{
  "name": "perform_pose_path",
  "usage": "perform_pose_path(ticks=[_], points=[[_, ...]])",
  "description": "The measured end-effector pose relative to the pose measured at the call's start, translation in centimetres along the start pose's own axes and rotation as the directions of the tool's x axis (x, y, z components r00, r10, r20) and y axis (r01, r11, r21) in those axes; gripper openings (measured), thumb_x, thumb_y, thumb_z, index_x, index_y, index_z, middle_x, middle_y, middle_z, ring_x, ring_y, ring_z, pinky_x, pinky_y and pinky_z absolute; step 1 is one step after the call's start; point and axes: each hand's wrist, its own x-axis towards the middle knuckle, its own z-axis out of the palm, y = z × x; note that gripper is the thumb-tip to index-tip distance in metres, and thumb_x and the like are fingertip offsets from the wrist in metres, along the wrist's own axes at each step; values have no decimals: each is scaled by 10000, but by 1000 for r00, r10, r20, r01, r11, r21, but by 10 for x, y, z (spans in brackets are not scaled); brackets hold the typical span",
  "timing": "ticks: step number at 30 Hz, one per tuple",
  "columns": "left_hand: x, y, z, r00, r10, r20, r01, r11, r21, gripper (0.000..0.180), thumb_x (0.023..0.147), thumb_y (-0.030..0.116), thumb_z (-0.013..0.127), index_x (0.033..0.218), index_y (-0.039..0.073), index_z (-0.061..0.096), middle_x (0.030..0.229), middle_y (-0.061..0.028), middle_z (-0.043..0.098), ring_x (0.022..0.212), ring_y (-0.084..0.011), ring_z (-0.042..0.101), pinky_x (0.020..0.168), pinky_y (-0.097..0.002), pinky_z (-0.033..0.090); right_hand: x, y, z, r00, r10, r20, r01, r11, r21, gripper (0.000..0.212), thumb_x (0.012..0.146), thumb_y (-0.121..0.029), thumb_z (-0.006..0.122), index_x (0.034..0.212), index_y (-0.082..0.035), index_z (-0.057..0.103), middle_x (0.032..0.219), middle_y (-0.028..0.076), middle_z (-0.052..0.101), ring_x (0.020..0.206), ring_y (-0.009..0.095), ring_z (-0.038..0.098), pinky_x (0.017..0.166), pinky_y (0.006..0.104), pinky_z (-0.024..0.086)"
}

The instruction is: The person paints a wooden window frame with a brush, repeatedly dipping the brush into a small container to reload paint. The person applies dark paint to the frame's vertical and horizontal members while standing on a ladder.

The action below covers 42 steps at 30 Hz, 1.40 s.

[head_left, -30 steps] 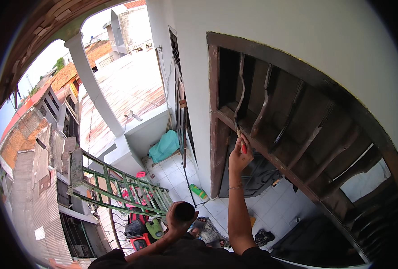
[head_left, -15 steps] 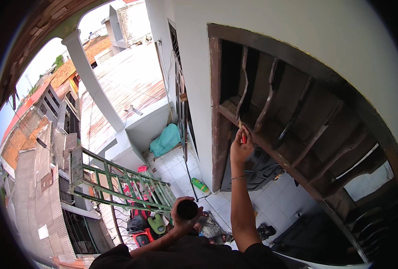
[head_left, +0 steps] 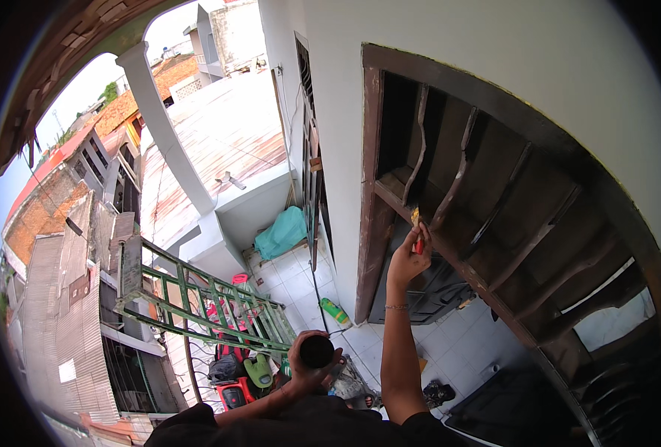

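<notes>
My right hand (head_left: 403, 267) is raised and closed around a small paintbrush (head_left: 419, 244) with a red handle and a yellowish band. Its tip is at the lower rail of a dark brown wooden window frame (head_left: 487, 287), just right of the foot of the first wavy wooden bar (head_left: 420, 141). Whether the bristles touch the wood I cannot tell. Low in the middle, my left hand (head_left: 300, 365) wraps round a round dark container (head_left: 317, 350), its opening facing up; the inside looks black.
A green ladder-like metal frame (head_left: 196, 302) slants at the left. Below on the white tiles (head_left: 289, 276) lie a teal cloth bundle (head_left: 280, 232), a green bottle (head_left: 334, 310) and a red-and-black item (head_left: 233, 393). A pale wall (head_left: 330, 149) stands beside the window; rooftops lie beyond the balcony.
The whole view has shifted slightly, moving the scene rightward. My right hand has carried the paintbrush a little right along the lower rail, away from the first bar's foot. The container stays in my left hand.
</notes>
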Motion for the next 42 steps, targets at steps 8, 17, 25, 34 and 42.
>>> perform_pose_path(ticks=[8,17,25,34,42], points=[[-4,4,4,999,24,24,-24,1000,-15,490,682,102,943,1087,66,669,1056,-108,717,957,-247,712,848,-363,577,-26,14,-2,996,-86,7,86,994,-70,226,1013,-110,627,1083,77,735,1068,225,760,957,358,759,838,391,609],[2,16,30,998,42,41,-42,999,-5,462,680,130,951,1037,42,672,1008,-124,710,894,-284,715,819,-376,577,-91,22,-95,885,355,300,-409,902,139,174,996,-120,681,1016,52,697,974,151,738,878,227,754,782,342,632],[-8,34,66,975,59,212,-47,997,-61,427,717,121,932,1045,31,673,966,-106,706,873,-248,717,806,-358,578,-90,-49,-275,746,662,-68,-621,730,284,256,1004,-210,706,1124,-16,589,995,92,696,791,143,705,687,248,573],[-21,61,96,901,149,408,-70,977,-202,579,647,62,940,1142,25,644,1082,-124,681,997,-292,701,870,-371,569,-35,-174,-309,962,138,235,-168,979,114,223,1035,-154,645,1144,2,529,957,165,714,706,163,686,532,249,543],[-25,74,105,886,188,425,-77,961,-265,588,624,43,940,1135,20,650,1071,-125,680,981,-309,698,860,-369,568,-43,-172,-327,872,-110,477,124,992,3,237,962,-1,678,1124,29,507,992,235,713,876,275,746,645,324,657]])
